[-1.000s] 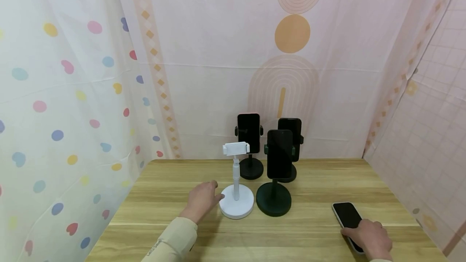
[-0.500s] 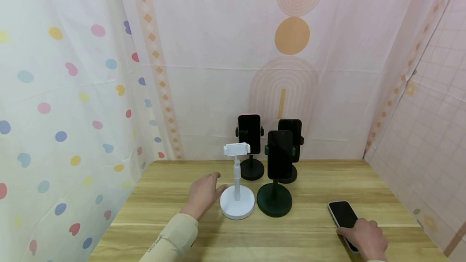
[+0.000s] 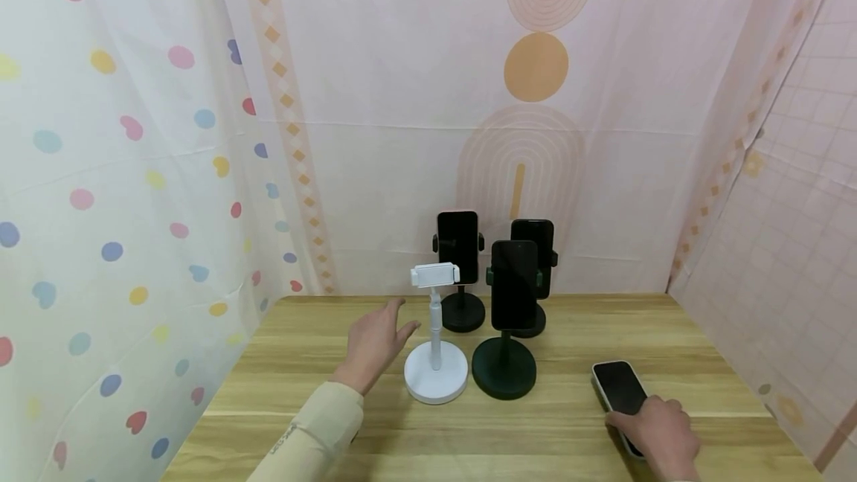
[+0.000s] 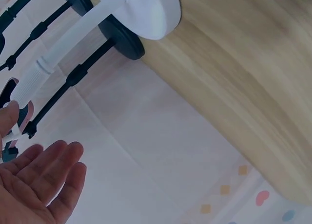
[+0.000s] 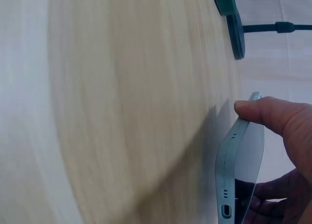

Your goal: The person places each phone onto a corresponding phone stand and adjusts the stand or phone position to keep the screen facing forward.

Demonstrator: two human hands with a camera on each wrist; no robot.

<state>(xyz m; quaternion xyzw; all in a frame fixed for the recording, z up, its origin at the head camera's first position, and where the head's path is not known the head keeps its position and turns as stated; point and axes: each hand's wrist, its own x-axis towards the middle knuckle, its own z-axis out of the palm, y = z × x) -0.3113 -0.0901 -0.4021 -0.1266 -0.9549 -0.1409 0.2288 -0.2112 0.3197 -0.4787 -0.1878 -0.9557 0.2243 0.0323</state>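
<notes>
My right hand grips a smartphone with a black screen and pale frame at the table's right front. In the right wrist view the thumb lies on one long edge of the phone, with fingers at the other and its shadow on the wood beside it. A white phone stand with a round base and white clamp head stands left of centre. Just left of its pole my left hand is raised, fingers extended and thumb apart. The left wrist view shows its palm beside the clamp end.
To the right of the white stand, a dark green stand holds an upright phone. Behind are two black stands, one at left and another partly hidden, each with a phone. Curtains border the wooden table.
The phone has moved left and a little away from me in my right hand. My left hand has risen from beside the white base to alongside the pole.
</notes>
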